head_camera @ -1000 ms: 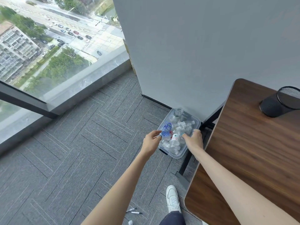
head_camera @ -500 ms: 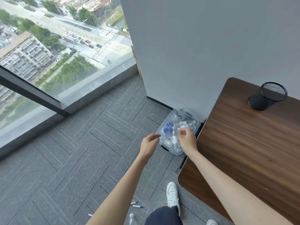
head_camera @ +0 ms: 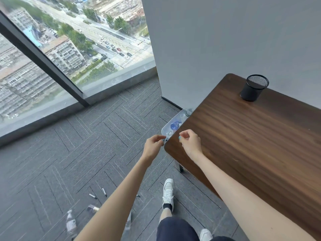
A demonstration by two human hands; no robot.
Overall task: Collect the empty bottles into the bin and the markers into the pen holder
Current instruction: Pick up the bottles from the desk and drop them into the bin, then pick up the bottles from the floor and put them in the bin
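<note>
Fingers of both the left hand (head_camera: 152, 146) and right hand (head_camera: 190, 145) curl loosely, seemingly empty, near the bin (head_camera: 171, 125).

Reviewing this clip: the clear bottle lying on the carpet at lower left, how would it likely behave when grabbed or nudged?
The clear bottle looks empty, so it is probably very light. It lies on its side, so a nudge might roll it, though the carpet would likely slow it. Thin clear plastic probably dents under a firm squeeze.

One head-worn view looks steeply down past the desk (head_camera: 251, 145) onto carpet (head_camera: 69, 153).
</note>
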